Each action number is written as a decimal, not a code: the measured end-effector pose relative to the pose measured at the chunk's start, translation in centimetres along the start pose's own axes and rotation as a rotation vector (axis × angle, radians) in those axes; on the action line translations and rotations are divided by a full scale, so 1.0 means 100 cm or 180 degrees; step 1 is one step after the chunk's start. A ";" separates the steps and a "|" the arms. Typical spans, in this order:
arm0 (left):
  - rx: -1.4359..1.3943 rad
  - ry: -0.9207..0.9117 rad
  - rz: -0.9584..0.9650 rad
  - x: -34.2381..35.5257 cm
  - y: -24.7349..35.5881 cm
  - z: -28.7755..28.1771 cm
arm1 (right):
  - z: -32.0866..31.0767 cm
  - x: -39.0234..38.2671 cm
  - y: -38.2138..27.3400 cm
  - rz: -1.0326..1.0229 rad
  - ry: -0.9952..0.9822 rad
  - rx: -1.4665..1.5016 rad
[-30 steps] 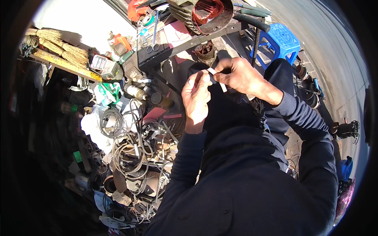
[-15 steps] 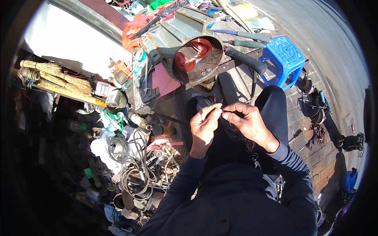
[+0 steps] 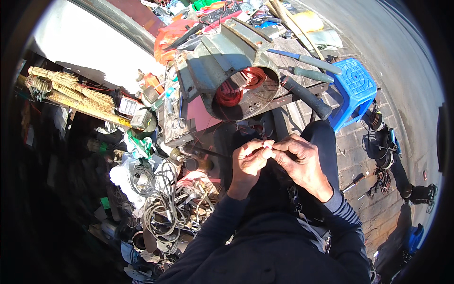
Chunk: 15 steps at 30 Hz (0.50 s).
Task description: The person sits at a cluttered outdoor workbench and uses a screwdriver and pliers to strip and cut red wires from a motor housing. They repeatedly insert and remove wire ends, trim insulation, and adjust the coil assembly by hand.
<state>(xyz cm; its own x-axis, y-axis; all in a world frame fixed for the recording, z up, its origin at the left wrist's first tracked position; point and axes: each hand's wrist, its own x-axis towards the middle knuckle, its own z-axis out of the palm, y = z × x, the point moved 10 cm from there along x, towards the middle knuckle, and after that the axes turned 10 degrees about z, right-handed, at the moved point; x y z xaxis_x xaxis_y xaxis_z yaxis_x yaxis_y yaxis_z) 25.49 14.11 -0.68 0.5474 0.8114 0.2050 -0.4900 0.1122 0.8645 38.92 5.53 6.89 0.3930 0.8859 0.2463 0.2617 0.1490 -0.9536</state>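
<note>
While the left hand and the right hand meet above the dark trousers, the grip of each is closed on a small piece between their fingertips; it looks pale and slightly pinkish, but its full shape is partly hidden.

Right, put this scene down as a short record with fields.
Left hand: pinching a small pale piece, mostly hidden
Right hand: pinching at the same piece, meeting the left
Bench: bears a grey-green metal housing
Inside housing: red wire, coiled
Right of bench: blue plastic stool
Left side: tangled cables; straw broom farther up
Paved ground, right: a screwdriver
</note>
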 end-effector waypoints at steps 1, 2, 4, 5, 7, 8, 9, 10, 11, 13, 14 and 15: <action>-0.0080 -0.0004 0.0054 0.002 0.001 0.000 | 0.001 0.001 -0.002 -0.0020 -0.0024 -0.0032; 0.0022 -0.0025 0.0077 0.003 0.002 0.000 | 0.001 0.002 -0.004 -0.0042 -0.0040 -0.0029; 0.0012 -0.0077 0.0100 0.006 0.004 0.001 | 0.002 0.004 -0.006 -0.0054 -0.0104 -0.0108; 0.0053 -0.0089 0.0176 0.008 0.006 0.003 | 0.003 0.006 -0.007 -0.0027 -0.0138 -0.0117; 0.0150 -0.0114 0.0308 0.009 0.012 0.007 | 0.003 0.007 -0.012 -0.0119 -0.0155 -0.0247; 0.0103 -0.0052 0.0317 0.009 0.014 0.007 | 0.004 0.008 -0.015 -0.0169 -0.0167 -0.0317; 0.0062 0.0004 0.0319 0.008 0.016 0.008 | 0.005 0.008 -0.017 -0.0198 -0.0176 -0.0377; -0.0096 0.0020 0.0347 0.008 0.019 0.010 | 0.006 0.008 -0.019 -0.0209 -0.0193 -0.0368; 0.0004 0.0017 0.0412 0.010 0.023 0.011 | 0.008 0.008 -0.020 -0.0202 -0.0211 -0.0353; -0.0047 -0.0061 0.0592 0.013 0.031 0.018 | 0.009 0.007 -0.018 -0.0124 -0.0122 -0.0228; -0.0168 0.0032 0.0578 0.014 0.031 0.018 | 0.009 0.006 -0.016 -0.0058 -0.0021 -0.0122; -0.0287 0.0128 0.0565 0.014 0.031 0.018 | 0.010 0.005 -0.013 0.0052 0.0030 -0.0026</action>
<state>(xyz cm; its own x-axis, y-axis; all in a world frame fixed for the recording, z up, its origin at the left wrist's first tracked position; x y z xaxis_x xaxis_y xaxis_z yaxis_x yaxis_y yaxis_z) 25.96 14.51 3.10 0.4203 0.8451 0.3304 -0.6362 0.0148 0.7714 37.89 6.20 8.02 0.4055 0.8841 0.2324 0.2624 0.1310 -0.9560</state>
